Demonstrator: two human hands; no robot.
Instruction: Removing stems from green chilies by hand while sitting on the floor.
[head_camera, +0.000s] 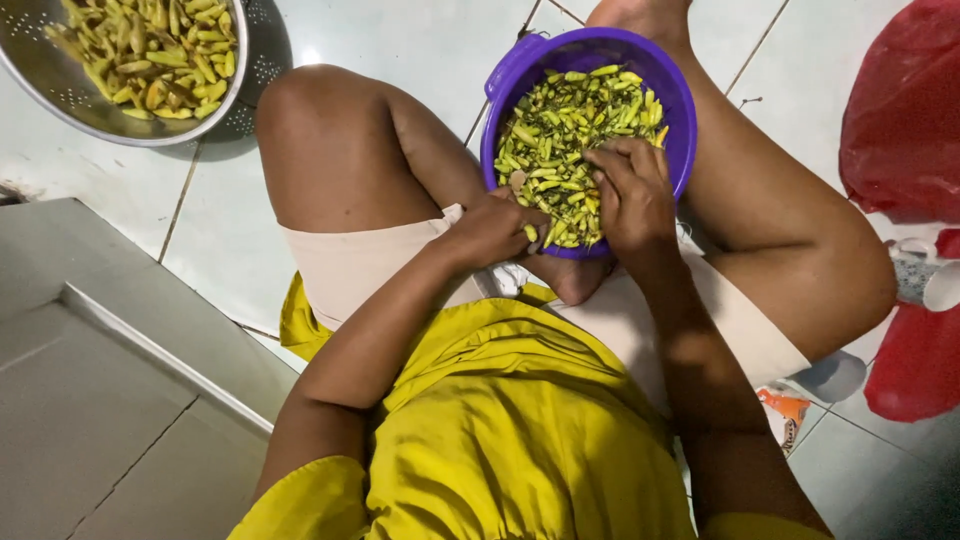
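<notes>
right hand (632, 195) in purple bowl (680, 110), on chilies (560, 125)

Bowl (672, 100): solid purple, holding chillies (560, 130) in green and yellow-green. Colander (60, 95): silver metal, dotted with perforations, its chillies (150, 50) paler, yellow to light green. Shirt (510, 430): plain mustard yellow. Shorts (340, 265): plain beige. Floor (400, 40): pale, whitish tiles crossed by dark grout lines. Step (90, 400): grey. Bags (905, 110): red, unpatterned. Wrapper (785, 410): orange and white.

One purple bowl (520, 75) and one metal colander (60, 95) of chillies, two red bags (905, 110), two hands (632, 195)
</notes>
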